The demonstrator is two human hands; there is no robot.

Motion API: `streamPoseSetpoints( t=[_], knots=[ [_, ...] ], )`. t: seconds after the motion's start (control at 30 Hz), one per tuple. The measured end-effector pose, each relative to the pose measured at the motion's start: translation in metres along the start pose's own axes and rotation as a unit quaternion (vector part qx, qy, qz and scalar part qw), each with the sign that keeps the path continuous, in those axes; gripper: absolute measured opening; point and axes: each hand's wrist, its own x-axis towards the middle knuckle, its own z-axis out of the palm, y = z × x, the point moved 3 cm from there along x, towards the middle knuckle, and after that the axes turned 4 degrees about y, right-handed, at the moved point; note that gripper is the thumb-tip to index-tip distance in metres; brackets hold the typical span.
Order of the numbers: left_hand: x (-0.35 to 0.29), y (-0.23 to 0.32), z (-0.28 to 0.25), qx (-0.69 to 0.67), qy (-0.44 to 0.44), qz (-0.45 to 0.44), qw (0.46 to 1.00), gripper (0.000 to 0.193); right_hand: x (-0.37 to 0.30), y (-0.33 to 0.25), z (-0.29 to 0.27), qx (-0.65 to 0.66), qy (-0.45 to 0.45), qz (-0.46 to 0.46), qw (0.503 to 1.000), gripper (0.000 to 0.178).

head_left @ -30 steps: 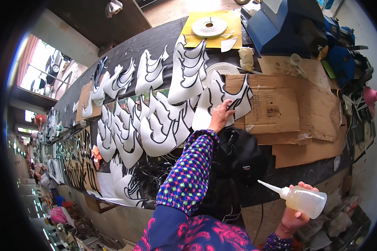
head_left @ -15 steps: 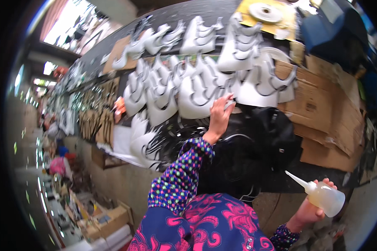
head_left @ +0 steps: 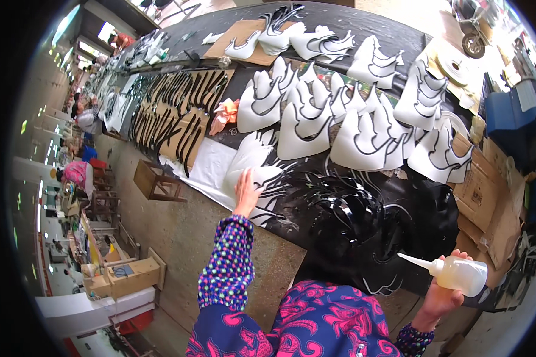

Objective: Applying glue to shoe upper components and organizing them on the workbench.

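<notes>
My left hand (head_left: 248, 193) reaches onto a stack of plain white curved cut pieces (head_left: 249, 156) at the table's near left edge, fingers stretched out and touching it. Thin black strips fan out beside that stack. Raised at the lower right, my right hand (head_left: 443, 297) is wrapped round a squeeze bottle (head_left: 462, 276) with a long thin nozzle pointing left. Pale yellowish liquid shows through its side. Farther back lie overlapping groups of white curved pieces with black edging (head_left: 358, 143). A heap of glossy black strips (head_left: 345, 202) sits between my hands.
Left along the table, rows of dark strips lie on a cardboard sheet (head_left: 178, 128), beside an orange crumpled item (head_left: 224, 114). Brown cardboard (head_left: 479, 184) and a blue object (head_left: 515, 119) stand at the right. A wooden stool (head_left: 155, 181) is on the floor; people sit farther left.
My left hand has moved left and nearer, from the edged white pieces to the plain white stack. The view has swung left. The bottle stays in my right hand.
</notes>
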Motion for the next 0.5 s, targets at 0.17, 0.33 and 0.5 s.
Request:
streamPoseSetpoints(
  t=[0.17, 0.33, 0.5],
  knots=[
    [0.032, 0.006, -0.005, 0.148, 0.001, 0.08, 0.986, 0.088, -0.018, 0.033, 0.045, 0.015, -0.019, 0.054, 0.998, 0.075],
    [0.055, -0.013, 0.009, 0.041, -0.034, 0.087, 0.995, 0.087, -0.038, 0.043, 0.071, 0.053, -0.046, 0.073, 0.995, 0.075],
    [0.073, -0.04, 0.008, 0.021, 0.03, 0.059, 0.998, 0.089, -0.05, 0.052, 0.081, 0.016, -0.014, 0.096, 0.995, 0.067]
  ],
)
